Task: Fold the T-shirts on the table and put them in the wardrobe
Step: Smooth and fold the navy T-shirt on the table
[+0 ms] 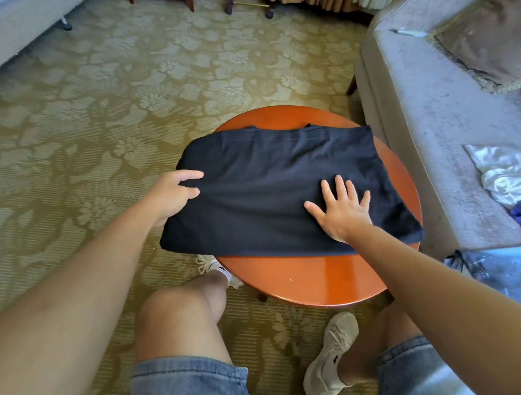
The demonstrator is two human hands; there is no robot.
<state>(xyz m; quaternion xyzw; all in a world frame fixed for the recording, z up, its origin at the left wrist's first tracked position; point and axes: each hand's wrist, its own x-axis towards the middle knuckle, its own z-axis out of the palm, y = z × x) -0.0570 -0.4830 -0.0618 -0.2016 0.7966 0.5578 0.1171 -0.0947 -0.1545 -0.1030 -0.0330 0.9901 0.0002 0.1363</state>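
My arms are bare from the edge of the view down to the wrists, with no sleeves, watch or rings showing on my left hand (pixel 171 195) or my right hand (pixel 342 213). I wear light blue denim shorts (pixel 187 385) ending above bare knees. On my feet are pale beige lace-up sneakers (pixel 332 358) over white ankle socks (pixel 222 272), each sock bearing a small dark logo.

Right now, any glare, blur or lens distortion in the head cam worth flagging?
Head view: glare streaks on the glossy table near its front edge; strong wide-angle bending at the borders, forearms stretched; centre sharp, the dark T-shirt shows its folds but little texture; left hand grips its edge, right hand lies flat; bottom-right corner washed out and soft.
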